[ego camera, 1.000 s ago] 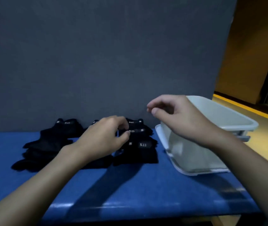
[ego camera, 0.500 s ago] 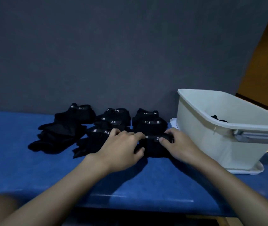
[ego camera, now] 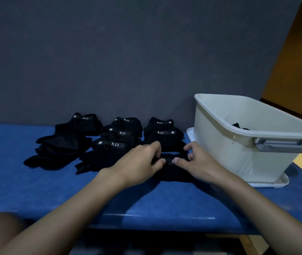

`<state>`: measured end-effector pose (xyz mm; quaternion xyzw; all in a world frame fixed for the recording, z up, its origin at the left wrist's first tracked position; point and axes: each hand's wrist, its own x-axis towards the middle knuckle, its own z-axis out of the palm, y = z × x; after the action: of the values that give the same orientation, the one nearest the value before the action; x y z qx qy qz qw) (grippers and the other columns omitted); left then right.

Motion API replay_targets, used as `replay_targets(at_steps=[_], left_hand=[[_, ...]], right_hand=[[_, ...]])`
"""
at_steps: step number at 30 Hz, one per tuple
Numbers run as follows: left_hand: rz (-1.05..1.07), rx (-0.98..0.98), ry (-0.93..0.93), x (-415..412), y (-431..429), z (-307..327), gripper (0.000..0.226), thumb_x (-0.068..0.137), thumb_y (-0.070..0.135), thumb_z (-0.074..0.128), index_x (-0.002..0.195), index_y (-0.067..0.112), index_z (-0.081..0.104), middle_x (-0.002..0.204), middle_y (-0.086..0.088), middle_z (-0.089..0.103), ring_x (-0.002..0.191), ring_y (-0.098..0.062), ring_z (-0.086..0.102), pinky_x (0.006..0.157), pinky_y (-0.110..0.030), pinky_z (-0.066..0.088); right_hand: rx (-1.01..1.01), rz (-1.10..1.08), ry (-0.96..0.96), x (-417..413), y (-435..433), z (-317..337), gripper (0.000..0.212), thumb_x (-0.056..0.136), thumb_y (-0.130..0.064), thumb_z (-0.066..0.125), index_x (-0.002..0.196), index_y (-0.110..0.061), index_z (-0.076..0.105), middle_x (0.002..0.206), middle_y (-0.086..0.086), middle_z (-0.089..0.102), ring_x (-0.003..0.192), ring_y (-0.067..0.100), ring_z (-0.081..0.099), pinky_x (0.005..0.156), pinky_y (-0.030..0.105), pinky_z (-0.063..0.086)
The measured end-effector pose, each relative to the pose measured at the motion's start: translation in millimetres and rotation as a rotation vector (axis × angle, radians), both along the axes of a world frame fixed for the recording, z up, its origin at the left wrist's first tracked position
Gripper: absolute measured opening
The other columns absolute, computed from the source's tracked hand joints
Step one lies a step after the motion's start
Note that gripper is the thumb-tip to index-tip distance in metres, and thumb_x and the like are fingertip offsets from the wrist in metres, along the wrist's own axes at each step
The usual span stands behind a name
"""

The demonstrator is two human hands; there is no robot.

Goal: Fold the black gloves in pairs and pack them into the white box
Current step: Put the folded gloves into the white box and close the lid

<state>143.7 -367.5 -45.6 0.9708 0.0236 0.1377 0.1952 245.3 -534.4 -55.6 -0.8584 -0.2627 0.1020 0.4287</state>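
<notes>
On black gloves (ego camera: 108, 157), "5.11" labels (ego camera: 115, 144)

Head view, forward-down, close over table (ego camera: 36, 190)

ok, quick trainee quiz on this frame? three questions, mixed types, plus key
1. True or false: the white plastic box is empty.
2. What pinches the nearest black fabric glove? A: left hand only. B: right hand only. C: both.
3. Fill in: the labels on the piled black gloves read ___.
Key: 1 false, a black item lies inside. 2 C. 3 5.11.
</notes>
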Motion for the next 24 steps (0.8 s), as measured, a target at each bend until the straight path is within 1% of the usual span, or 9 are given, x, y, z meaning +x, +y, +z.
replay_targets(at_steps=[2, 4, 7, 10, 13, 16, 19, 22, 24], left_hand=[[-0.026, -0.086, 0.007, 1.7, 0.0, -1.2, 0.022, 0.097, 0.037, 0.059, 0.103, 0.019, 0.047, 0.079, 0.005, 0.059, 0.061, -0.006, 0.05, 0.055, -0.019, 0.037], [-0.036, -0.165, 0.007, 4.8, 1.3, -3.7, 0.031, 0.095, 0.037, 0.061, 0.118, 0.022, 0.048, 0.105, 0.003, 0.061, 0.077, -0.005, 0.056, 0.071, -0.019, 0.044], [0.0, -0.292, 0.022, 7.8, 1.7, -6.3, 0.051, 0.091, 0.037, 0.068, 0.136, 0.026, 0.047, 0.122, 0.002, 0.053, 0.099, -0.007, 0.055, 0.086, -0.019, 0.042], [0.022, -0.479, -0.015, 9.1, 4.7, 0.1, 0.054, 0.084, 0.028, 0.078, 0.131, 0.026, 0.054, 0.12, 0.0, 0.056, 0.098, -0.01, 0.058, 0.086, -0.022, 0.049], [-0.032, -0.707, -0.092, 4.6, 11.3, 19.8, 0.043, 0.076, 0.022, 0.085, 0.112, 0.025, 0.061, 0.114, -0.01, 0.064, 0.091, -0.014, 0.063, 0.085, -0.032, 0.055], [-0.047, -0.776, -0.113, -7.1, 20.5, 46.3, 0.046, 0.074, 0.034, 0.085, 0.112, 0.028, 0.059, 0.109, -0.009, 0.067, 0.086, -0.009, 0.067, 0.081, -0.028, 0.056], [-0.074, -0.799, -0.052, -19.1, 23.3, 72.3, 0.054, 0.073, 0.048, 0.083, 0.118, 0.031, 0.059, 0.103, -0.008, 0.074, 0.082, -0.014, 0.072, 0.069, -0.028, 0.054], [-0.191, -0.91, -0.12, -21.2, 18.6, 96.7, 0.043, 0.077, 0.025, 0.077, 0.116, 0.015, 0.062, 0.092, -0.011, 0.075, 0.074, -0.018, 0.071, 0.063, -0.023, 0.055], [-0.248, -0.896, -0.166, -16.4, 16.5, 114.2, 0.04, 0.073, 0.017, 0.077, 0.11, 0.011, 0.063, 0.095, -0.021, 0.072, 0.079, -0.022, 0.07, 0.066, -0.026, 0.058]], right_hand=[[0.023, 0.032, 0.031, -1.2, -1.9, 3.0, 0.043, 0.088, -0.031, 0.069, 0.119, -0.02, 0.041, 0.082, -0.008, 0.053, 0.071, 0.004, 0.052, 0.06, 0.017, 0.038], [0.009, 0.064, 0.021, -2.4, -4.1, 6.1, 0.038, 0.088, -0.028, 0.069, 0.12, -0.022, 0.047, 0.086, -0.01, 0.055, 0.074, 0.002, 0.054, 0.061, 0.013, 0.04], [0.005, 0.089, 0.019, -2.4, -6.6, 8.4, 0.028, 0.086, -0.024, 0.071, 0.111, -0.017, 0.061, 0.093, -0.002, 0.063, 0.075, 0.006, 0.058, 0.066, 0.018, 0.047], [0.156, 0.107, 0.066, -6.0, -8.7, 13.6, 0.021, 0.083, -0.015, 0.074, 0.097, -0.018, 0.06, 0.092, 0.007, 0.065, 0.071, 0.009, 0.058, 0.062, 0.021, 0.047], [0.326, 0.122, 0.002, -15.9, -8.4, 27.4, 0.02, 0.083, -0.011, 0.073, 0.096, -0.018, 0.059, 0.096, 0.008, 0.067, 0.077, 0.012, 0.061, 0.069, 0.024, 0.052], [0.483, 0.124, -0.094, -28.4, -6.6, 46.0, 0.022, 0.081, -0.019, 0.074, 0.097, -0.022, 0.06, 0.1, 0.01, 0.067, 0.089, 0.021, 0.065, 0.083, 0.041, 0.056], [0.586, 0.143, -0.171, -40.3, -6.1, 68.0, 0.025, 0.076, -0.025, 0.071, 0.097, -0.023, 0.059, 0.097, 0.004, 0.066, 0.094, 0.021, 0.064, 0.084, 0.038, 0.055], [0.605, 0.184, -0.22, -44.8, -10.3, 89.3, 0.023, 0.083, -0.014, 0.073, 0.099, -0.02, 0.057, 0.094, -0.002, 0.065, 0.088, 0.012, 0.062, 0.081, 0.033, 0.054], [0.547, 0.208, -0.264, -42.9, -17.3, 103.6, 0.026, 0.082, -0.015, 0.073, 0.1, -0.02, 0.055, 0.095, -0.002, 0.063, 0.086, 0.01, 0.06, 0.08, 0.032, 0.052]])
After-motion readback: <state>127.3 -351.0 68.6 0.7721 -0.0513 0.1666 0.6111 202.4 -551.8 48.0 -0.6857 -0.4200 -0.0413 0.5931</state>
